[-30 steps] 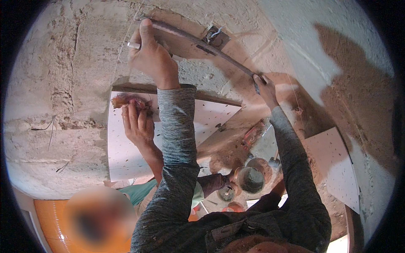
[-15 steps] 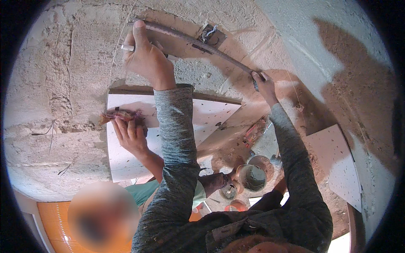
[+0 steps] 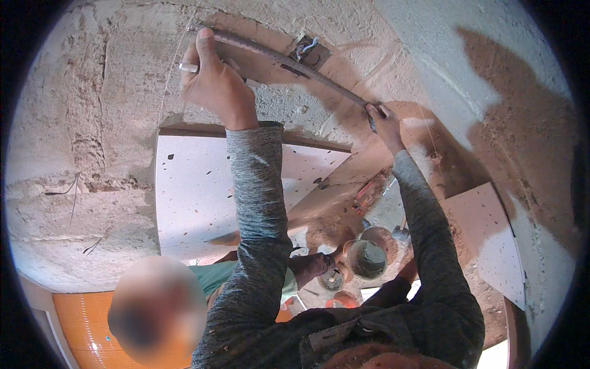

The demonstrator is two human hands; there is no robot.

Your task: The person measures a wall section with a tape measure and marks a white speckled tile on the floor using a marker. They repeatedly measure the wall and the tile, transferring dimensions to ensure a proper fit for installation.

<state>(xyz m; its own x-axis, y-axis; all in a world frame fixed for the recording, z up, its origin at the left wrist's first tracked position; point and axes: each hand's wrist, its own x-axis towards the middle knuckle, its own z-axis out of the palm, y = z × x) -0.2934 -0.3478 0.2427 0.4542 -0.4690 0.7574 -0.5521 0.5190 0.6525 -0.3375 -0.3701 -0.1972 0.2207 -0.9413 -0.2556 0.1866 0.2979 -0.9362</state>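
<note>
Up against the rough wall, my left hand point(image 3: 218, 89) is closed on the left end of a long, narrow grey strip point(image 3: 283, 60), its thumb pressed on it. A white-ended, pen-like stick point(image 3: 188, 67) pokes out between its fingers. My right hand point(image 3: 386, 126) grips the strip's other end, with a small dark piece point(image 3: 372, 125) showing beside the fingers. Whether the strip is a tape measure blade or a stiff bar I cannot tell. Below it, a white speckled slab point(image 3: 196, 184) stands against the wall, partly behind my left sleeve.
An open wall box with wires point(image 3: 310, 52) sits just above the strip. A bucket of grey mix point(image 3: 367, 258) and a smaller container point(image 3: 332, 280) stand below. Another speckled slab point(image 3: 488, 240) is at right. A co-worker in a green top point(image 3: 209, 277) is at lower left.
The co-worker's hand and the reddish rag have left the slab, and the arm has dropped low. My hands and the strip have hardly moved.
</note>
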